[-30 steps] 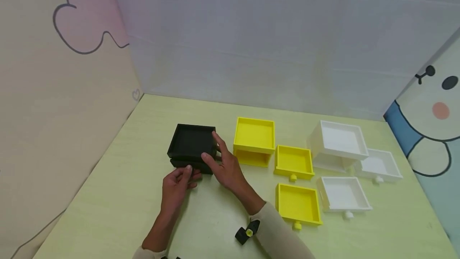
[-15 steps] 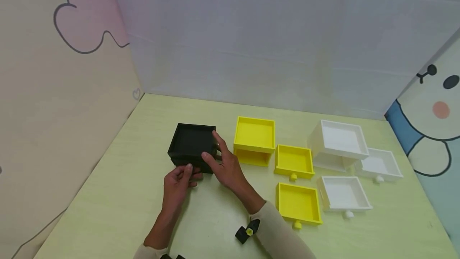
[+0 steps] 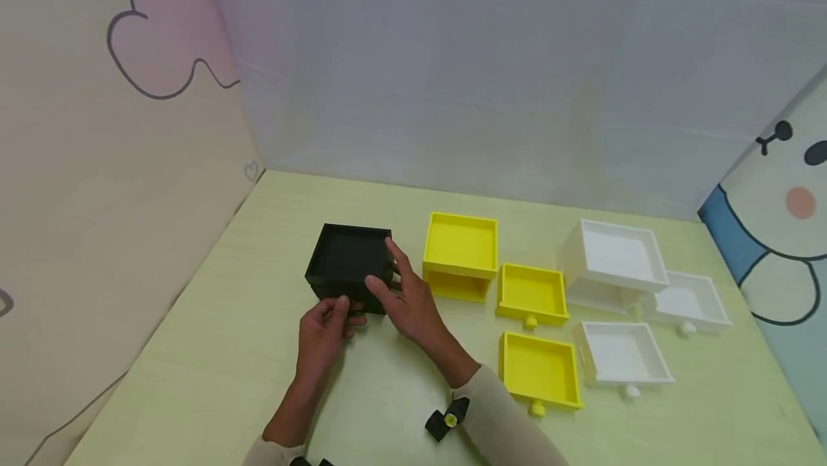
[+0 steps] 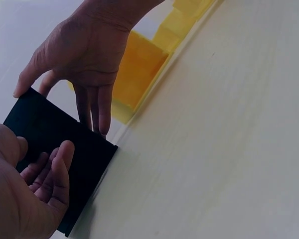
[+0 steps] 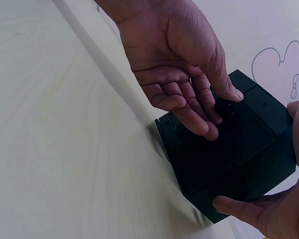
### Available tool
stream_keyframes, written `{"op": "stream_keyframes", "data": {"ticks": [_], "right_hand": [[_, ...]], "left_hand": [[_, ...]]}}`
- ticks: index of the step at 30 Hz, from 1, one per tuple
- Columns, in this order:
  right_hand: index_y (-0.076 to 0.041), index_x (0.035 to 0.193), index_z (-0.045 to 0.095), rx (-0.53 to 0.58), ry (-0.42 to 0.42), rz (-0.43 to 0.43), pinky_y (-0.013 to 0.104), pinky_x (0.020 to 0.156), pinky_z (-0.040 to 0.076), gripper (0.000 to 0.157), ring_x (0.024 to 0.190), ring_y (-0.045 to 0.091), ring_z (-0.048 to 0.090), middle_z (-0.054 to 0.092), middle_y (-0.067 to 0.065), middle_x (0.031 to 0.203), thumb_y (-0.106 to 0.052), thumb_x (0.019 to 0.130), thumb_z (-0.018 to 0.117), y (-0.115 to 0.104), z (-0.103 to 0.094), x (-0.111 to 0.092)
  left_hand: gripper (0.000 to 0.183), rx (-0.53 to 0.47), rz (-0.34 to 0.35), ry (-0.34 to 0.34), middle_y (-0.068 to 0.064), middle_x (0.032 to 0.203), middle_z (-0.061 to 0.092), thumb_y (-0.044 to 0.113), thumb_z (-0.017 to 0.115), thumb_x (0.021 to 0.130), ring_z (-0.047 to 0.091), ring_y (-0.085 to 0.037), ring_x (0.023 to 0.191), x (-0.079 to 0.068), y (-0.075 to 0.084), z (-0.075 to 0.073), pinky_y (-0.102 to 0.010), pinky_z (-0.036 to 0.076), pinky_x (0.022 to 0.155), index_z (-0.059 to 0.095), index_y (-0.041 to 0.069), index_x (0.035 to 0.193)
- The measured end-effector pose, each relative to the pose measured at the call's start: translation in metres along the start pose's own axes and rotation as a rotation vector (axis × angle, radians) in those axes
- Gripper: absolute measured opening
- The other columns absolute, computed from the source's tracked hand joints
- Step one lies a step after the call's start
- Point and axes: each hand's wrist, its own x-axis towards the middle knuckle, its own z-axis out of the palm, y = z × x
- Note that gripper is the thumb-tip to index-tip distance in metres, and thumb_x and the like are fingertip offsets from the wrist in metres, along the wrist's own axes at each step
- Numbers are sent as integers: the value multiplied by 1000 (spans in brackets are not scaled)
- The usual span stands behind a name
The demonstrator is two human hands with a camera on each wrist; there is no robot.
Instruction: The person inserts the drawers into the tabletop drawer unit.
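A small black drawer cabinet (image 3: 352, 254) with a shallow tray-like top stands on the table at the left. At its front, my left hand (image 3: 321, 337) pinches a dark knob (image 5: 223, 106) between thumb and fingers; the right wrist view shows this from close up. The drawer front (image 5: 249, 132) behind the knob sits about level with the cabinet's face. My right hand (image 3: 412, 304) rests on the cabinet's right side, thumb near the front top edge, index finger stretched toward the back. Its other fingers reach down along the side wall, as the left wrist view shows.
Right of the black cabinet stands a yellow cabinet (image 3: 461, 243) with an open front, two yellow drawers (image 3: 533, 290) lying nearby. Farther right are a white cabinet (image 3: 617, 254) and two white drawers (image 3: 625, 351). Walls border the table (image 3: 213, 351) at the back and sides.
The black drawer, which stuck out slightly a second ago, has slid in toward the cabinet, my left hand moving forward with it. My right hand keeps its place. The head view has shifted slightly.
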Motion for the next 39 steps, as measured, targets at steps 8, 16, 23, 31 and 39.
{"op": "stream_keyframes", "data": {"ticks": [8, 16, 23, 31, 39], "right_hand": [[-38, 158, 20, 9, -1, -4, 49, 95, 50, 68, 134, 31, 48, 35, 4, 158, -45, 100, 54, 1, 1, -2], [-40, 158, 19, 10, -11, 3, 49, 96, 49, 68, 135, 31, 47, 34, 4, 158, -47, 99, 54, 2, 1, -2], [-40, 158, 19, 8, -7, -9, 50, 96, 49, 68, 136, 30, 46, 36, 6, 157, -47, 99, 54, 2, 1, 0], [-40, 157, 19, 19, -10, 11, 49, 95, 50, 68, 135, 31, 47, 36, 6, 157, -47, 100, 54, 1, 0, 0], [-43, 157, 17, 6, -5, 21, 47, 92, 52, 69, 127, 33, 55, 38, 9, 156, -48, 100, 54, 3, 1, -2]], "left_hand": [[36, 13, 6, 0, -28, 102, 70, 23, 52, 104, 74, -21, 78, -3, -1, 2, -23, 50, 58, 60, -12, 105], [37, 35, -1, 16, -26, 102, 71, 25, 53, 104, 74, -26, 81, -5, 0, 4, -23, 50, 59, 61, -11, 107], [36, 32, 17, 26, -25, 101, 71, 25, 54, 104, 74, -28, 82, -4, 0, 4, -24, 51, 58, 62, -10, 106], [34, 50, 5, 34, -23, 102, 72, 26, 53, 104, 73, -33, 87, -2, 1, 6, -24, 52, 60, 62, -7, 108], [37, 74, -49, 71, -19, 102, 72, 30, 50, 105, 72, -31, 93, -5, 2, 11, -26, 53, 63, 60, -5, 109]]}}
